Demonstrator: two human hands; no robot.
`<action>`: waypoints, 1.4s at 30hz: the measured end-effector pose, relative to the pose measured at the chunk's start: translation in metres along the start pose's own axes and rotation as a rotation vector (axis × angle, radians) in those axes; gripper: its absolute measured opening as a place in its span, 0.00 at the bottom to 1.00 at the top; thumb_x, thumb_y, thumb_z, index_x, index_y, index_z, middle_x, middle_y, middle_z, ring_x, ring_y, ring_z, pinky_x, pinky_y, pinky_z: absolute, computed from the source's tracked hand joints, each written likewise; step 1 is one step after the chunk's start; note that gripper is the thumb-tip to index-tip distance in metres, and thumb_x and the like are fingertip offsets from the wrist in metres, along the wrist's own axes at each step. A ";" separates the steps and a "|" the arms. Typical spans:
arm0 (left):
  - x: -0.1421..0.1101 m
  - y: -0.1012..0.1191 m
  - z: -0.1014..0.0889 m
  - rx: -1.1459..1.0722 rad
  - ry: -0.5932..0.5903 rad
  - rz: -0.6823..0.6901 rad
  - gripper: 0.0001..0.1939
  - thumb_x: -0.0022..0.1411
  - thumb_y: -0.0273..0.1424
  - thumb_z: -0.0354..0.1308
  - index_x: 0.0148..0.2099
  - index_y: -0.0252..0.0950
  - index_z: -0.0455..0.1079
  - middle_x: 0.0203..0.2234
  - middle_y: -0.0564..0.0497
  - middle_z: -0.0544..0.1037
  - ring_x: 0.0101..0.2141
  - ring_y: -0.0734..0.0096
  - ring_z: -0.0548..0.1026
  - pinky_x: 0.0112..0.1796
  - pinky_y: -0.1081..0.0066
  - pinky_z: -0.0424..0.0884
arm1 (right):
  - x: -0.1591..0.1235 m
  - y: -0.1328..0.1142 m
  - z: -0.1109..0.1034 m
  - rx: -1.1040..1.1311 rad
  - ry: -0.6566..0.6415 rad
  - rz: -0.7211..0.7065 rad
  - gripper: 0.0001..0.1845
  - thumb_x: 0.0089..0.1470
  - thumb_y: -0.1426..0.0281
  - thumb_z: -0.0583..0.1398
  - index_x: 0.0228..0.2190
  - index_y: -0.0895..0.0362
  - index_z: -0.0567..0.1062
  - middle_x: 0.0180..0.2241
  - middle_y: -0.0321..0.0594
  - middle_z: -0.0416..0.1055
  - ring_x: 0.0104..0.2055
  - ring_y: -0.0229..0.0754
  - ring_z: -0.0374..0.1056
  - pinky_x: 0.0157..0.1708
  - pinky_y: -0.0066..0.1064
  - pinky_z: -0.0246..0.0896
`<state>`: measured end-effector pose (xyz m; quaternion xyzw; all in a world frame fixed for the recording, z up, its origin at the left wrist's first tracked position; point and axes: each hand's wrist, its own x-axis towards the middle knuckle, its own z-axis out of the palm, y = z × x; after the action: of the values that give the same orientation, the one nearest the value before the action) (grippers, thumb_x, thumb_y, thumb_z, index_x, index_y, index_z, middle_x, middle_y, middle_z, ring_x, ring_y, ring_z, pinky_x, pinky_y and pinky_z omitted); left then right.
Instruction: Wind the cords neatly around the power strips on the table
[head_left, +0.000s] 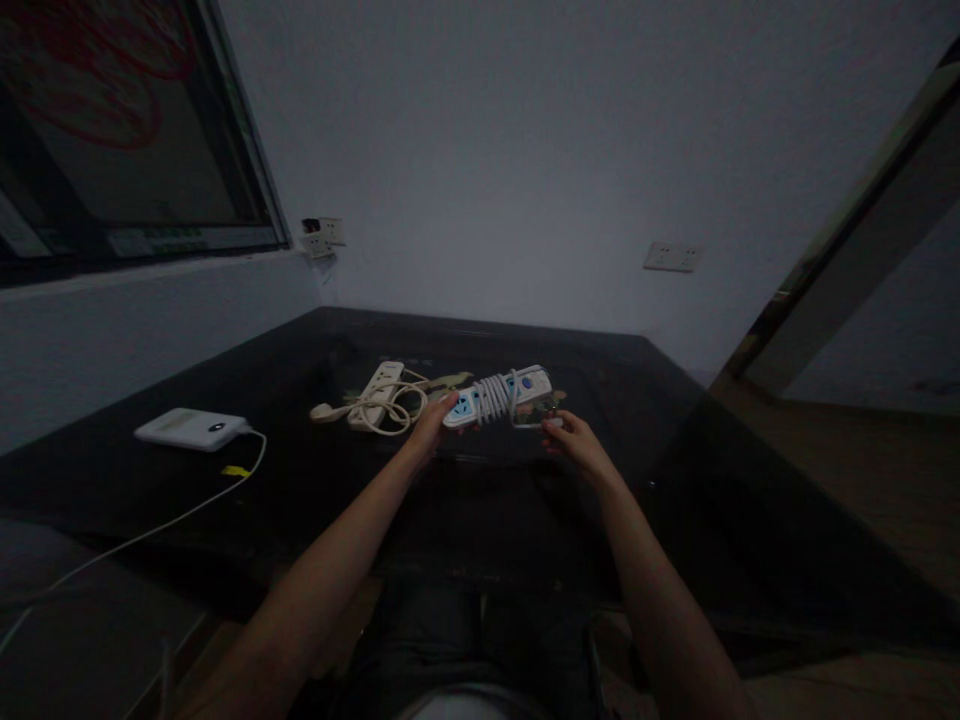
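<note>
Left grip (429, 424): closed on the near end of a cord-wrapped power strip (493, 398), held between both grips. Right grip (576, 442): fingertips pinched on a plug (553, 422). Second power strip (386, 376), beyond left grip; black counter (487, 515), wide room from right grip to right edge.

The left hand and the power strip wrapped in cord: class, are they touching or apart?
Touching. The head view shows the left hand gripping the near-left end of the power strip, its thumb over the top edge.
</note>
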<state>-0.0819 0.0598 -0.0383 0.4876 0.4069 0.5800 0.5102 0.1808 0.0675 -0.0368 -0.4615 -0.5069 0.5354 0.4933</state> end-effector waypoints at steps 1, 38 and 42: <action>0.001 -0.001 -0.001 0.015 0.019 0.003 0.27 0.53 0.49 0.57 0.42 0.28 0.72 0.26 0.45 0.77 0.24 0.68 0.74 0.20 0.75 0.63 | 0.000 0.000 0.001 -0.013 0.011 -0.012 0.14 0.38 0.67 0.69 0.30 0.56 0.74 0.23 0.34 0.73 0.21 0.35 0.68 0.17 0.24 0.65; 0.012 -0.013 -0.017 -0.009 0.188 -0.057 0.23 0.54 0.45 0.60 0.43 0.29 0.72 0.25 0.47 0.79 0.22 0.71 0.75 0.21 0.77 0.65 | -0.005 -0.020 -0.020 -0.136 -0.127 -0.186 0.16 0.47 0.57 0.61 0.32 0.56 0.77 0.19 0.30 0.62 0.17 0.30 0.51 0.14 0.23 0.44; 0.007 -0.010 -0.013 0.051 0.092 -0.099 0.22 0.55 0.44 0.59 0.43 0.30 0.73 0.22 0.47 0.78 0.20 0.72 0.73 0.20 0.77 0.64 | -0.003 -0.021 -0.020 -0.018 -0.049 -0.291 0.15 0.50 0.57 0.59 0.35 0.54 0.74 0.22 0.31 0.63 0.18 0.31 0.53 0.15 0.23 0.46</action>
<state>-0.0926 0.0687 -0.0494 0.4526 0.4683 0.5653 0.5063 0.2026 0.0660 -0.0169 -0.3745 -0.5851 0.4648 0.5489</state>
